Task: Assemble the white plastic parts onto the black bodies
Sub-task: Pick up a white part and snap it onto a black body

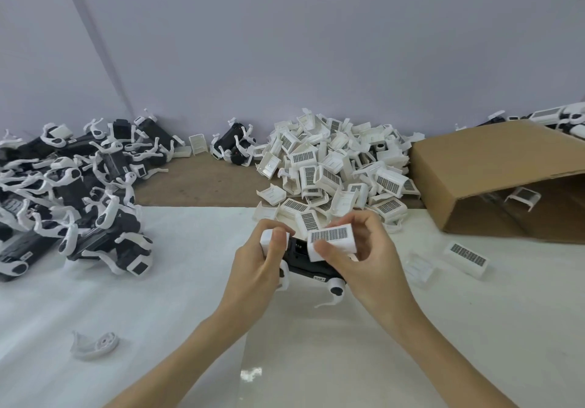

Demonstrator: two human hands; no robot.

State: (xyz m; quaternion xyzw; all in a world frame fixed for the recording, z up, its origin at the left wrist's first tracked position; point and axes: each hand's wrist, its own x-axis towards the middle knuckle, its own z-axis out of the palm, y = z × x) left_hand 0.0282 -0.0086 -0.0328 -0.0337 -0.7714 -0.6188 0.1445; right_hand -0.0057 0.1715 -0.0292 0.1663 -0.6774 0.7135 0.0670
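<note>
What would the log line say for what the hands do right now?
left hand: grips black body | right hand: pinches white part over it | step: not yet seated

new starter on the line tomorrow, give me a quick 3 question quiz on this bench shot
1. True or false: the right hand holds a white part bearing a dark grid label.
2. What does the left hand steady? A) the cardboard box B) a black body C) a loose white leg
3. Where does the heap of loose white parts lie: left of the cardboard box, or right of it?

Key:
1. True.
2. B, the black body.
3. Left of it.
</note>
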